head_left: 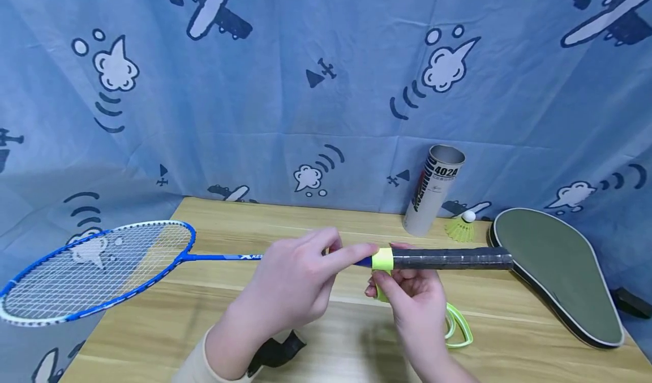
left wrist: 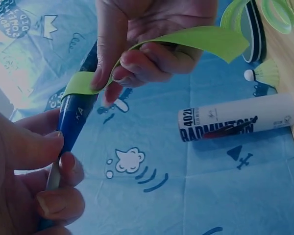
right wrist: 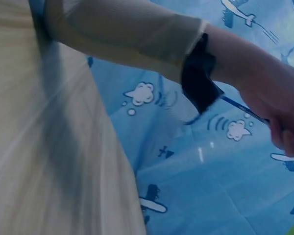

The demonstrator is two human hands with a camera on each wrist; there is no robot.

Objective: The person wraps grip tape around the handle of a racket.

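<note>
A blue badminton racket (head_left: 219, 257) is held level above the wooden table, its strung head to the left and its black handle (head_left: 453, 258) to the right. My left hand (head_left: 297, 278) grips the shaft near the cone, its index finger reaching toward the handle. Yellow-green grip tape (head_left: 382, 258) circles the end of the handle beside the cone. My right hand (head_left: 415, 301), under the handle, pinches that tape; in the left wrist view its thumb presses the tape (left wrist: 206, 41) at the wrap, and a length trails across the fingers.
Loose green loops (head_left: 460, 326) hang beside the right hand. Behind stand a shuttlecock tube (head_left: 433, 196) and a yellow shuttlecock (head_left: 460, 230). A dark green paddle-shaped case (head_left: 557, 275) lies at the right. A blue patterned cloth (head_left: 285, 111) hangs behind the table (head_left: 316, 207).
</note>
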